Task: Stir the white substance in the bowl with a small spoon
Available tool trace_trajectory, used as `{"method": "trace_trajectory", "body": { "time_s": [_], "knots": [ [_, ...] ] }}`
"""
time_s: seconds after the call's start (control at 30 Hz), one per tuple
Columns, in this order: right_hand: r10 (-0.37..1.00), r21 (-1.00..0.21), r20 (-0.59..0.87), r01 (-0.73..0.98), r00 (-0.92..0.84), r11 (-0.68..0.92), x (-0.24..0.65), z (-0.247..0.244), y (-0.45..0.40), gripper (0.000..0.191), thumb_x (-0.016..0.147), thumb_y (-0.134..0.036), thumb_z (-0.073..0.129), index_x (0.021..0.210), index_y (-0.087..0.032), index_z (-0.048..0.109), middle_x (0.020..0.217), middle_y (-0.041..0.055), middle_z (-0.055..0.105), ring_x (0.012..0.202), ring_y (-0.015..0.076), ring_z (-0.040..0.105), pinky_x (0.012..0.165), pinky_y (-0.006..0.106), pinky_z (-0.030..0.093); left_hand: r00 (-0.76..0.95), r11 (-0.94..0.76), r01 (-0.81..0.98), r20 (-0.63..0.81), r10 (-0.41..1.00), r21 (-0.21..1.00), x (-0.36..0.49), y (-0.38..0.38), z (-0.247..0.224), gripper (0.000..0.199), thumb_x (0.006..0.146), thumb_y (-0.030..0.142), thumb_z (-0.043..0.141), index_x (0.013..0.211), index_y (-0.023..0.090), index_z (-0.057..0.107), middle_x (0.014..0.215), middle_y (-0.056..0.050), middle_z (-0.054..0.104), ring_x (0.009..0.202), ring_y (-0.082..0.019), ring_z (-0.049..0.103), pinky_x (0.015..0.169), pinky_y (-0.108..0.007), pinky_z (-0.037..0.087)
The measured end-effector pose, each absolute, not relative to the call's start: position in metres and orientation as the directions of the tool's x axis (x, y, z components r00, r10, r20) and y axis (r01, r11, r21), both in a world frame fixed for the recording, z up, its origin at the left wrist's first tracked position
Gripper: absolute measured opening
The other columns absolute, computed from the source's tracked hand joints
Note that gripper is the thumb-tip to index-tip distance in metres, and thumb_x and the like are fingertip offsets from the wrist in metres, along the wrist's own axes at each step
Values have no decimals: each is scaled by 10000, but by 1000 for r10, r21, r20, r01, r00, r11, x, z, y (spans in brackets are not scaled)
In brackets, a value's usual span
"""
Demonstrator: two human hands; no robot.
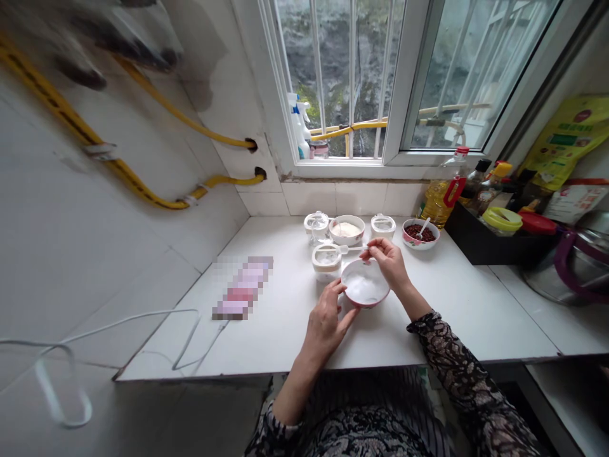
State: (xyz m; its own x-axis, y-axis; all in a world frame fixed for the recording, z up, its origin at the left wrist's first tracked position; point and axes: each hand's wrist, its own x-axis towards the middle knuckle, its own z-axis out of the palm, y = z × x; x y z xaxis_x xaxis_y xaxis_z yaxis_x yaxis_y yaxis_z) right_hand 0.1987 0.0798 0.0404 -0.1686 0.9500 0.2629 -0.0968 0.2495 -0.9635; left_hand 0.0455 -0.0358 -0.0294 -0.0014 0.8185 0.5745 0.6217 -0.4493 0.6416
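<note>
Head view | Left hand [326, 324] with spread fingers [340, 291] against the red-rimmed white bowl [365, 284] of white powder [360, 289], center of counter [273, 336] | Right hand [387, 263] pinches white spoon [343, 249] above lidded jar [327, 262] | Risk: a slipped spoon could spill powder or topple the jar | Open counter left of bowl; front edge below hands

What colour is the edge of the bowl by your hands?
The edge is red, and it shows best in the head view.
</note>
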Motion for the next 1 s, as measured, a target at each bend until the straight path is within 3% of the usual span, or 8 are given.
{"method": "trace_trajectory", "body": {
  "time_s": [0.13, 0.2, 0.27, 0.33, 0.43, 0.57, 0.8, 1.0],
  "knots": [
    [783, -767, 567, 184, -255, 615, 184, 38, 68, 91, 904, -274, 497, 913, -221, 570, 810, 49, 717, 791, 198, 679, 865, 376, 509, 2, -457, 628, 586, 810, 629, 45, -35, -31, 416, 858, 187, 671, 1227, 226, 483, 1320, -133, 574, 1150, -265, 647, 675, -296, 649],
    [680, -609, 640, 304, -358, 732, 180, 38, 64, 138, 926, -219, 455, 891, -223, 588, 833, 55, 723, 798, 195, 673, 978, 408, 453, 0, -459, 628, 590, 807, 628, 45, -35, -31, 415, 858, 194, 671, 1227, 224, 484, 1319, -134, 574, 1143, -264, 649, 671, -301, 650],
    [636, -531, 658, 351, -403, 771, 181, 41, 61, 171, 928, -188, 436, 868, -224, 592, 833, 55, 730, 786, 195, 668, 1020, 424, 419, -3, -459, 626, 591, 807, 630, 45, -35, -31, 411, 860, 199, 669, 1227, 223, 485, 1323, -137, 572, 1142, -264, 649, 670, -304, 650],
    [665, -557, 657, 365, -356, 746, 185, 45, 60, 147, 912, -188, 461, 862, -225, 593, 827, 57, 737, 804, 206, 672, 1005, 423, 430, 0, -461, 625, 590, 808, 631, 45, -35, -31, 407, 863, 203, 664, 1228, 225, 486, 1326, -138, 571, 1147, -266, 647, 669, -307, 650],
    [784, -714, 582, 326, -216, 620, 197, 52, 62, 86, 847, -196, 518, 848, -220, 601, 773, 48, 727, 791, 211, 681, 883, 375, 496, 6, -461, 625, 587, 809, 630, 45, -35, -30, 397, 866, 209, 659, 1224, 225, 487, 1325, -139, 573, 1151, -268, 646, 671, -309, 650],
    [903, -869, 397, 250, -162, 427, 212, 56, 68, 75, 726, -186, 512, 721, -208, 583, 560, -6, 631, 538, 159, 605, 598, 273, 484, 6, -456, 621, 578, 816, 637, 44, -36, -29, 391, 868, 210, 660, 1219, 218, 487, 1338, -146, 565, 1163, -270, 640, 684, -311, 651],
    [912, -853, 308, 346, -269, 390, 204, 50, 64, 92, 644, -168, 497, 606, -210, 569, 453, -36, 557, 444, 116, 501, 501, 228, 386, 11, -459, 624, 579, 815, 633, 44, -36, -29, 396, 865, 220, 669, 1216, 216, 487, 1329, -140, 569, 1160, -265, 640, 690, -303, 651],
    [932, -931, 200, 240, -302, 277, 197, 44, 65, 84, 630, -196, 493, 587, -207, 564, 421, -51, 541, 411, 103, 489, 477, 210, 392, -3, -453, 630, 585, 811, 631, 45, -36, -31, 383, 868, 228, 660, 1212, 219, 494, 1323, -140, 573, 1149, -269, 646, 679, -313, 652]
  ]
}}
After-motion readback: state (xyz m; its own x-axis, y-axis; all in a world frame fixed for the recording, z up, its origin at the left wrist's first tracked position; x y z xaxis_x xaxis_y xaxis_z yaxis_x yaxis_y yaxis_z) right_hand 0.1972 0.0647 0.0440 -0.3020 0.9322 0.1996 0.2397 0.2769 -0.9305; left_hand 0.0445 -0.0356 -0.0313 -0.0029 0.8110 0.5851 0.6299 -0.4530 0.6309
